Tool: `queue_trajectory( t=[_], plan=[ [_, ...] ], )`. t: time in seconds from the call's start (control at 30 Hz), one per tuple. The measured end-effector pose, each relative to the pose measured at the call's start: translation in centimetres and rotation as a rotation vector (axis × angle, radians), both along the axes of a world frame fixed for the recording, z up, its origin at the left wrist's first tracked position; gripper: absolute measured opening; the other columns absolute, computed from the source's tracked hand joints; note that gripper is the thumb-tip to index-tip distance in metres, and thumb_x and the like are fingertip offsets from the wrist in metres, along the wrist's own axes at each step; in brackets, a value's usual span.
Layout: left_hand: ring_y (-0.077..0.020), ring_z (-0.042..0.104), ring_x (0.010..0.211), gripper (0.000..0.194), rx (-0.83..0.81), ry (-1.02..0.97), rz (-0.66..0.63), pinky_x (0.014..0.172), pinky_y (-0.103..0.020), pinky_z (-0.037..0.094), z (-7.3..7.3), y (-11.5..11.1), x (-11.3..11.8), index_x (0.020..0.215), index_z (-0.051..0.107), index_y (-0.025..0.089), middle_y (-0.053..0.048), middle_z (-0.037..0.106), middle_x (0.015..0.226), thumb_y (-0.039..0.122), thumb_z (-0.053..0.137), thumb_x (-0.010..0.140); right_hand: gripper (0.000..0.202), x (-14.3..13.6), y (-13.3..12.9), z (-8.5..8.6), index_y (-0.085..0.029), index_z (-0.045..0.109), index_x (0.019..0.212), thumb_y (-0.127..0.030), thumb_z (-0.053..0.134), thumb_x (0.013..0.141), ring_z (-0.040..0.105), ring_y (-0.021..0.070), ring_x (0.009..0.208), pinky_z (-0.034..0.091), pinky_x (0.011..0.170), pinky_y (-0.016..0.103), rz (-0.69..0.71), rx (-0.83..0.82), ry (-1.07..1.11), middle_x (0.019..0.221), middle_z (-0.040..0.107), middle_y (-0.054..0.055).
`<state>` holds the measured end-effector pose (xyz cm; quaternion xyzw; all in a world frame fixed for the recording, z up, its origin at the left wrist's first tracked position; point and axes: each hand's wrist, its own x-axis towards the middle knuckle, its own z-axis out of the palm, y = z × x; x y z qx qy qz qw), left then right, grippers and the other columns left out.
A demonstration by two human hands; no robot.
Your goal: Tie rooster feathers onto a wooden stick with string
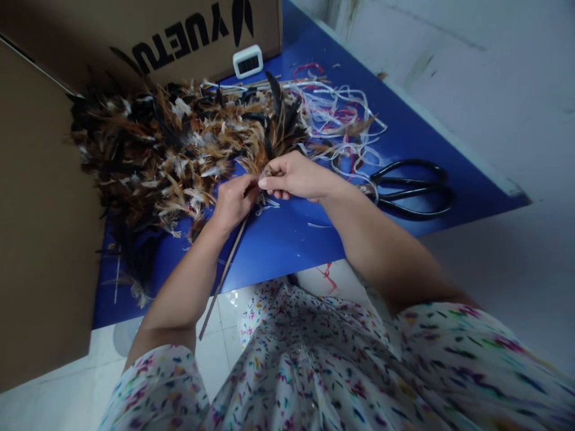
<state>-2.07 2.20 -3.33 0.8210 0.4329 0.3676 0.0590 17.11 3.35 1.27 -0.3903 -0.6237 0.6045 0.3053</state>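
My left hand (234, 202) is closed around a thin brown stick (224, 276), whose lower end slants down past the table's front edge. Right beside it, my right hand (297, 177) is closed in a pinch, its fingertips meeting those of the left. A small brownish bit shows at the right fingertips, too small to name. Brown and black feathers (258, 152) fan out just behind both hands. To the left spreads a large heap of feathers (179, 140) in brown, black and white. Short white strands (268, 206) lie beneath the right fingers.
Large black-handled scissors (411, 190) lie at the right of the blue table (287, 239). White ribbons (330, 111) and red string (353, 114) tangle behind them. A small white digital device (248, 61) stands before a cardboard box (197, 36). Another cardboard panel (40, 227) borders the left.
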Motion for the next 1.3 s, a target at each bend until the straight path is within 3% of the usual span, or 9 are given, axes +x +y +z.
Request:
queue_trajectory(
  t=[0.1,0.2,0.27,0.37,0.57,0.87,1.13,1.3],
  plan=[
    [-0.0116,0.061,0.065,0.008,-0.029,-0.029,0.004,0.066,-0.023,0.046,0.0,0.0,-0.1,0.080,0.068,0.018,-0.001,0.069,0.072,0.022,0.063,0.083,0.022,0.6,-0.2,0.8,-0.016,0.061,0.073,-0.030,0.073,0.085,0.052,0.0073,0.047,0.038,0.045,0.020,0.073,-0.004,0.121,0.059,0.063,0.000],
    [-0.0117,0.060,0.063,0.007,-0.071,-0.060,0.031,0.065,-0.023,0.045,0.0,0.0,0.0,0.078,0.067,0.018,0.000,0.067,0.069,0.024,0.066,0.082,0.013,0.6,-0.1,0.9,-0.017,0.061,0.085,-0.028,0.066,0.089,0.053,0.0070,0.048,0.038,0.047,0.019,-0.053,0.052,0.181,0.066,0.065,-0.002],
    [-0.0118,0.059,0.062,0.006,-0.101,-0.074,0.045,0.066,-0.024,0.045,0.1,-0.1,0.1,0.077,0.067,0.019,0.001,0.067,0.068,0.023,0.066,0.081,0.005,0.2,0.0,0.3,-0.018,0.062,0.087,-0.017,0.066,0.085,0.055,0.0074,0.052,0.040,0.052,0.020,-0.148,0.129,0.127,0.072,0.066,-0.002],
    [-0.0112,0.058,0.060,0.004,-0.129,-0.090,0.043,0.066,-0.023,0.045,0.4,-0.2,0.3,0.076,0.066,0.019,0.002,0.066,0.065,0.020,0.066,0.080,0.018,-0.4,0.3,-1.0,-0.017,0.064,0.085,-0.003,0.064,0.074,0.060,0.0108,0.064,0.044,0.062,0.023,-0.163,0.285,-0.037,0.079,0.067,-0.001],
    [-0.0106,0.056,0.058,0.005,-0.149,-0.119,0.015,0.064,-0.023,0.044,0.4,-0.2,0.3,0.075,0.066,0.020,0.003,0.065,0.063,0.018,0.067,0.079,0.023,-1.0,0.5,-2.7,-0.018,0.065,0.088,-0.003,0.055,0.073,0.060,0.0137,0.074,0.043,0.070,0.025,-0.115,0.524,-0.210,0.076,0.064,-0.001],
    [-0.0101,0.056,0.059,0.006,-0.143,-0.137,0.037,0.062,-0.023,0.041,0.2,-0.2,0.2,0.075,0.065,0.019,0.003,0.064,0.064,0.019,0.069,0.079,0.022,-0.9,0.7,-2.5,-0.017,0.067,0.084,-0.005,0.052,0.074,0.060,0.0151,0.077,0.042,0.072,0.026,-0.169,0.564,-0.251,0.079,0.066,0.002],
    [-0.0087,0.054,0.056,0.007,-0.171,-0.146,0.039,0.061,-0.022,0.040,0.3,-0.2,0.2,0.074,0.064,0.018,0.005,0.062,0.061,0.018,0.069,0.079,0.024,0.0,1.3,-2.3,-0.016,0.071,0.086,-0.006,0.053,0.073,0.060,0.0167,0.077,0.042,0.073,0.028,-0.111,0.645,-0.408,0.080,0.068,0.004],
    [-0.0094,0.057,0.059,0.008,-0.226,-0.130,0.066,0.064,-0.022,0.042,0.5,-0.4,0.3,0.076,0.063,0.018,0.004,0.063,0.062,0.022,0.067,0.082,0.021,1.7,2.2,-2.1,-0.017,0.071,0.085,-0.010,0.052,0.078,0.063,0.0224,0.086,0.047,0.082,0.036,-0.262,0.729,-0.570,0.089,0.068,0.007]
  ],
)
